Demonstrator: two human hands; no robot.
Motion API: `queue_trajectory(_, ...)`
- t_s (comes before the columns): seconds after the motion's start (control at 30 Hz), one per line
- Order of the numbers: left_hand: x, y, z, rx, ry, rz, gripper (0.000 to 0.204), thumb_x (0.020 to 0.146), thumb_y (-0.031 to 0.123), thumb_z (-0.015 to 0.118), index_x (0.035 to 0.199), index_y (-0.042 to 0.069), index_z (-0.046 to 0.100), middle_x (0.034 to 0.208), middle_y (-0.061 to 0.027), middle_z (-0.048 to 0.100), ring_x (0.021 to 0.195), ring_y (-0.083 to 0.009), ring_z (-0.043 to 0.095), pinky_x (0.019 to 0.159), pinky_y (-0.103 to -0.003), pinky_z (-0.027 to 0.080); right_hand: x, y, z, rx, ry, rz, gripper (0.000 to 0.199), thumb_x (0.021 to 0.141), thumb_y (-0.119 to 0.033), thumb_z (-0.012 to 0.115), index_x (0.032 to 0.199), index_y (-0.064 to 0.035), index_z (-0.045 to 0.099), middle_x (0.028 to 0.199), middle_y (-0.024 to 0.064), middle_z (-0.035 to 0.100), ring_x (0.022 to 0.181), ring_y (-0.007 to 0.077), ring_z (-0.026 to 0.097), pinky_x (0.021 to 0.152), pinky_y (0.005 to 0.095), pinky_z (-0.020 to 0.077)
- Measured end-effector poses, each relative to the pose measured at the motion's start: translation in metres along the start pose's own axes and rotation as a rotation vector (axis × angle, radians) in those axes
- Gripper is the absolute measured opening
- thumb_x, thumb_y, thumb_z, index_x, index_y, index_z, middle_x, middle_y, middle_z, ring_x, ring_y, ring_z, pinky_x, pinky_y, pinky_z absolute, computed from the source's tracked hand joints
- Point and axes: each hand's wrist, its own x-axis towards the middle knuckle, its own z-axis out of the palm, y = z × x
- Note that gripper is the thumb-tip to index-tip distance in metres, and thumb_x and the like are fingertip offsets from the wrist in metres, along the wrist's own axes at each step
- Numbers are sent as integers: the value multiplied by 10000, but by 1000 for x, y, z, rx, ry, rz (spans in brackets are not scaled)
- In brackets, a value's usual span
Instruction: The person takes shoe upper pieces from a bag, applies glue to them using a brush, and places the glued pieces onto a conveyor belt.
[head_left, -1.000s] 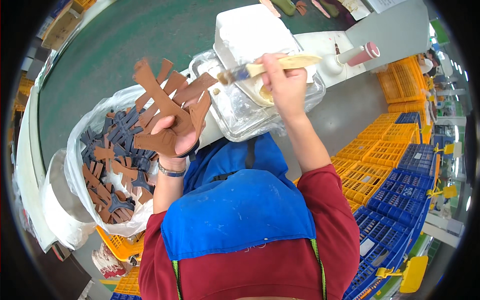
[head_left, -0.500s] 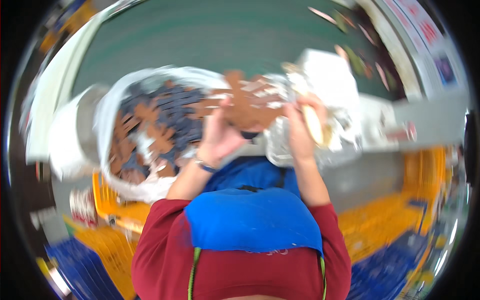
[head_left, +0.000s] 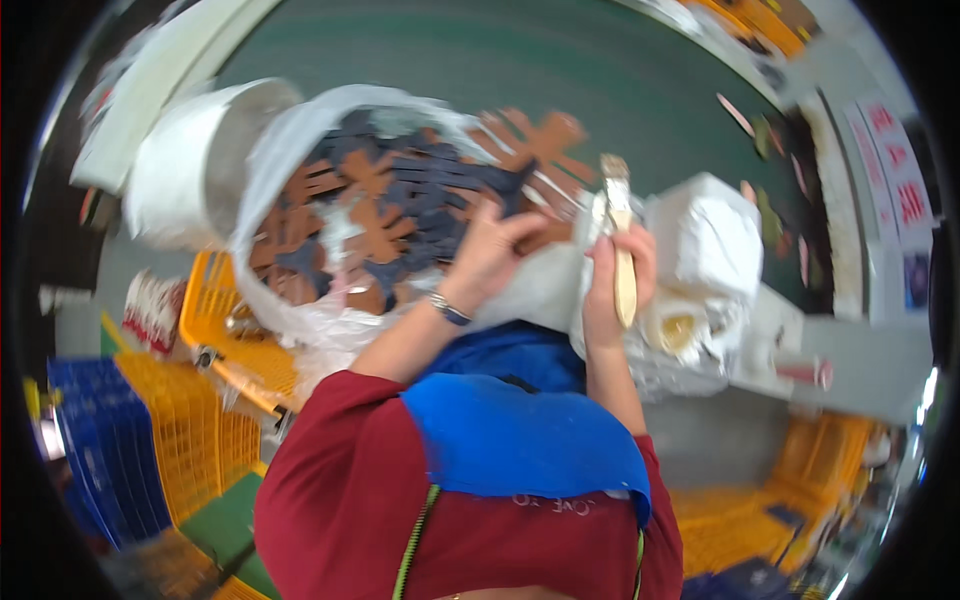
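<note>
My left hand (head_left: 492,252) reaches into a clear plastic bag (head_left: 300,320) full of brown and dark blue cross-shaped pieces (head_left: 390,205) and rests on them; its fingers are bent, and a grip is not plain. A brown cross-shaped piece (head_left: 535,140) sticks up at the bag's far edge, just beyond that hand. My right hand (head_left: 612,282) is closed around the wooden handle of a brush (head_left: 620,235), bristles pointing up. I wear a red top and a blue apron.
A white bucket (head_left: 185,170) lies beside the bag at the left. A white lidded container (head_left: 715,235) and a foil tray with a glue tub (head_left: 678,330) stand at the right. Yellow crates (head_left: 225,330) and blue crates (head_left: 105,450) surround me. The floor is green.
The view has swung left toward the bag. My left hand, which held up a stack of brown pieces, is now down in the bag. My right hand keeps the brush, now upright.
</note>
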Motion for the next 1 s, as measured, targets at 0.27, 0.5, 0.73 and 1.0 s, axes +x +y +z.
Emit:
queue_trajectory(0.27,11,-6,8,164,-61,-4,448,740,-67,473,1136,64,311,965,-88,488,855,-196,557,674,-288,536,24,-16,-49,224,55,330,118,804,-72,539,849,30,576,589,17,516,535,45,465,462,159,346)
queue_trajectory(0.5,-2,-15,22,270,-102,86,423,745,-90,454,1126,44,328,982,-85,485,863,-173,548,708,-300,522,20,-3,-53,-122,-85,173,137,751,-106,599,704,22,593,519,12,517,452,57,451,417,214,350)
queue_trajectory(0.73,2,-21,21,276,-87,104,412,747,-90,452,1118,46,337,965,-80,484,861,-164,538,724,-296,513,26,-18,-58,-263,-238,62,122,745,-117,610,685,-11,600,534,40,560,449,61,487,409,206,355)
queue_trajectory(1.0,5,-18,21,285,-108,128,406,749,-77,462,1116,44,337,970,-79,480,880,-164,530,727,-297,510,27,3,-59,-125,-75,288,134,792,-115,566,743,7,592,548,-8,505,499,26,442,437,159,319)
